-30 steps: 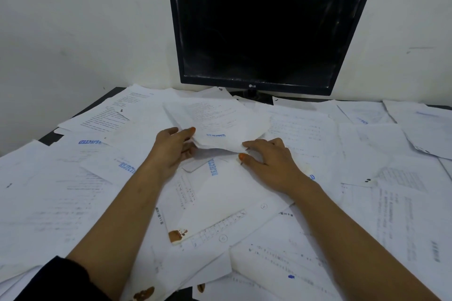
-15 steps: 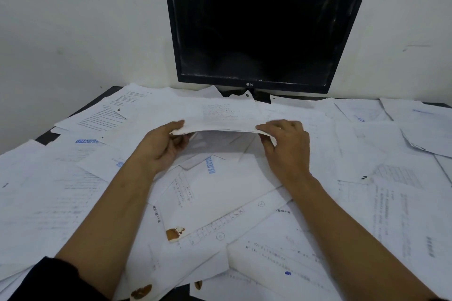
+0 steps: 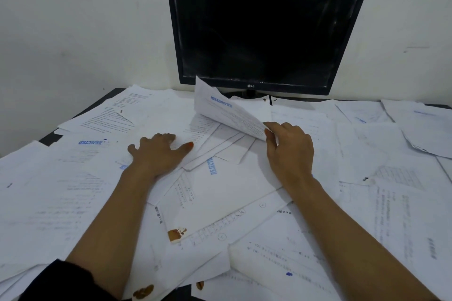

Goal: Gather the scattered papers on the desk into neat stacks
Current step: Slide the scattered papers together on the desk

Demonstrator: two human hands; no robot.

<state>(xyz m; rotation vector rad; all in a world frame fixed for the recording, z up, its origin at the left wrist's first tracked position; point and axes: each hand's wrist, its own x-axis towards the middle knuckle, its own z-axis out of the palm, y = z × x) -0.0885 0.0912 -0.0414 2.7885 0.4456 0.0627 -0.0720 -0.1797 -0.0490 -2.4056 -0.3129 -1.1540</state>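
The dark table [image 3: 50, 138] shows bare only at its far-left corner and in a small gap at the near edge; elsewhere loose papers [image 3: 403, 215] cover it in overlapping layers, running out of view left, right and near. A black monitor [image 3: 265, 29], screen dark, stands at the back against the white wall [image 3: 73, 19], its base just behind the far paper edge.

The lifted sheet [image 3: 227, 112], stamped in blue, is raised off the pile at centre, its far corner standing up in front of the monitor's lower bezel and its near corner low. The right hand [image 3: 291, 151] pinches that near corner between thumb and fingers, grip clamped on the sheet. The left hand [image 3: 159, 154] lies palm down on the papers just left of it, fingers spread and straight, grip apart, pressing the pile. Several sheets near the front edge carry brown stains [image 3: 177, 234].
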